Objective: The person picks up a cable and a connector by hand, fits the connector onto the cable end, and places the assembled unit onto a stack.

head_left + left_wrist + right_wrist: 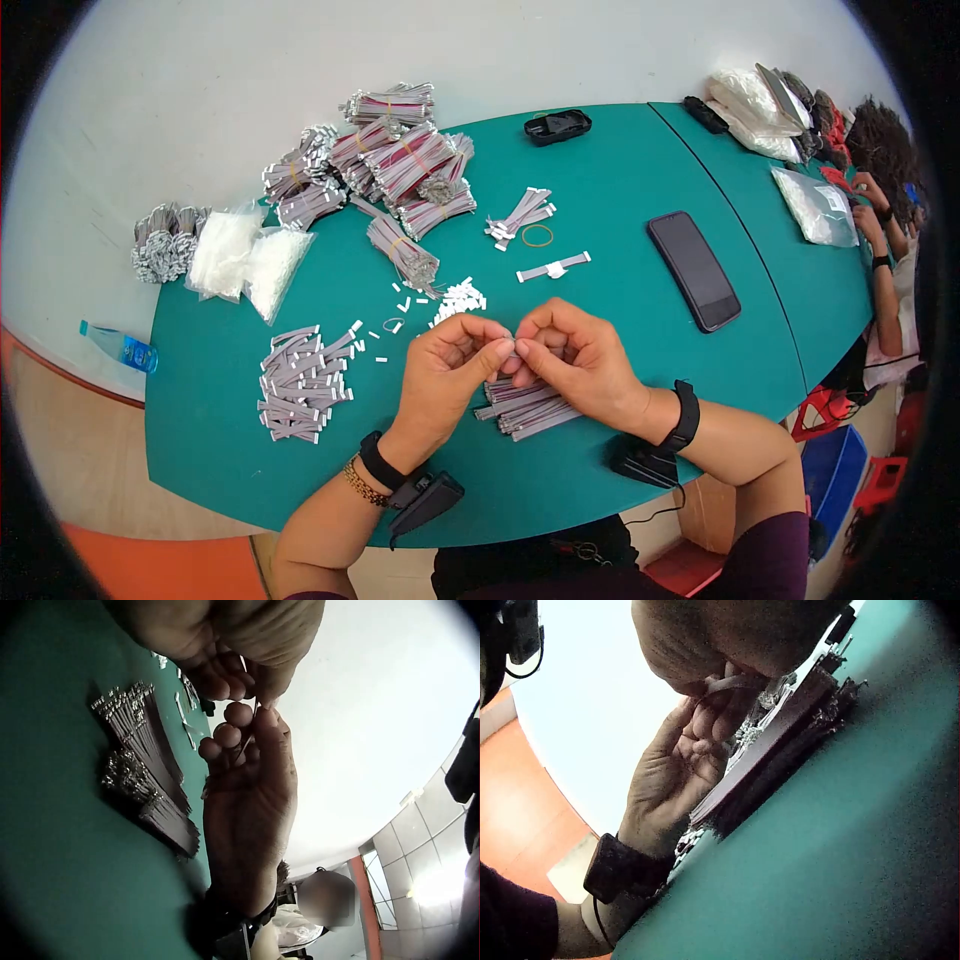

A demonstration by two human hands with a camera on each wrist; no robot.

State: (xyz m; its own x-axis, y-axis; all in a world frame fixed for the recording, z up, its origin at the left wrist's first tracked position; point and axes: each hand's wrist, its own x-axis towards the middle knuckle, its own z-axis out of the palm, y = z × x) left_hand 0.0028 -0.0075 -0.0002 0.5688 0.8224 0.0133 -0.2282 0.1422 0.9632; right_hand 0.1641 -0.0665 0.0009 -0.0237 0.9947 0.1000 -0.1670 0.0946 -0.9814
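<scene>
Green, curved-edged worktop (600,180) spreads beneath the work. Toward its near edge, the left hand (438,378) and right hand (585,365) both pinch a thin, flat grey ribbon strip (731,682) above a stack of grey-mauve ribbon cables (530,408). Small white plastic pieces (460,298) lie just beyond. One strip is apparently being worked at its end, hidden by fingers; the next move probably calls for steady fingertip alignment.

a workshop, it seems: bundled cables (408,163) crowd the green table (610,185).
</scene>
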